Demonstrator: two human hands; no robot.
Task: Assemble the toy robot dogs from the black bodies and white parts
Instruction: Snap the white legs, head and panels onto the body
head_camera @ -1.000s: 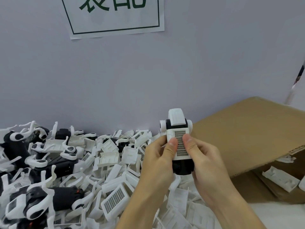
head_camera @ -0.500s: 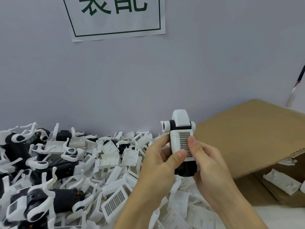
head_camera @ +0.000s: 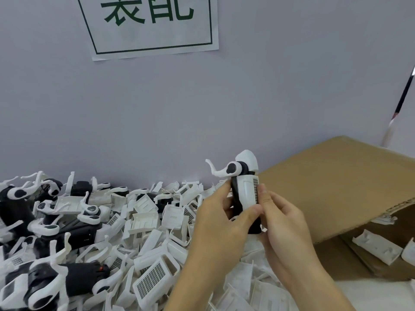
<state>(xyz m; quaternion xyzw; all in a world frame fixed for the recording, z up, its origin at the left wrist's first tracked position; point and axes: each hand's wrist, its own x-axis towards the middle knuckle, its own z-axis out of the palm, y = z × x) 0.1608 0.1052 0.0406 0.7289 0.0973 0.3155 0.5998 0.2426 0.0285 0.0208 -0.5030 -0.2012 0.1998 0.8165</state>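
I hold one toy robot dog (head_camera: 244,189) upright in front of the wall, with both hands around it. It has a black body, a white head on top, a white leg sticking out left, and a white back cover with a grid panel. My left hand (head_camera: 222,223) grips its left side, thumb on the cover's lower edge. My right hand (head_camera: 283,223) presses fingers against the cover's right edge. Loose white covers (head_camera: 155,277) fill the heap below. Black bodies with white legs (head_camera: 56,281) lie at the left.
An open cardboard box (head_camera: 336,187) stands at the right, its flap raised beside my hands, with white parts (head_camera: 377,248) inside. A grey wall with a paper sign (head_camera: 152,25) rises right behind the pile. A dark rod (head_camera: 402,97) leans at the far right.
The dog has turned in my hands: the grid panel faced me before, and now its side and a white leg show. My left thumb has slid down to the cover's lower edge.
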